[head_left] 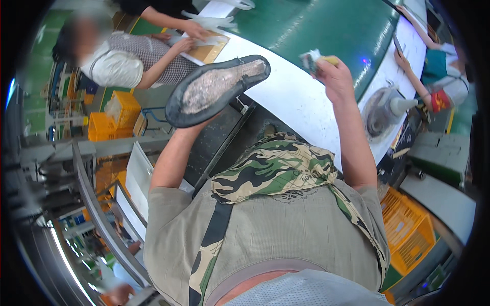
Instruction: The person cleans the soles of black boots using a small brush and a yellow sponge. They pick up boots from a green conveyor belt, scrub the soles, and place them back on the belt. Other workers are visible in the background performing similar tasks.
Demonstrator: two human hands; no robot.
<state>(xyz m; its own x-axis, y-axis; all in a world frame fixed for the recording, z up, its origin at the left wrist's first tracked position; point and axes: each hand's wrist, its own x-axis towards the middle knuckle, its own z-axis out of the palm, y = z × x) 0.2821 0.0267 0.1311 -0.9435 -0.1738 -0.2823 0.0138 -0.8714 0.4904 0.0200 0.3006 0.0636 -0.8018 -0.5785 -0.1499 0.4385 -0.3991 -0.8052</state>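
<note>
A black shoe (217, 89) is held up at the left, its pale, rough, shiny underside turned upward and framed by a black edge. My left hand (203, 122) supports it from beneath; most of the fingers are hidden behind the shoe. To the right, over the white table edge, my right hand (334, 79) is closed around the yellowish handle of a small brush (309, 60). The brush's whitish, dark-smeared head points left, apart from the shoe.
A green conveyor belt (306, 30) runs between white tabletops. At the right stand a round container (376, 122) and a translucent bottle (400, 105). Co-workers handle pieces at the upper left and far right. Yellow crates (408, 229) stand low at both sides; a metal rail (92, 188) curves along the left.
</note>
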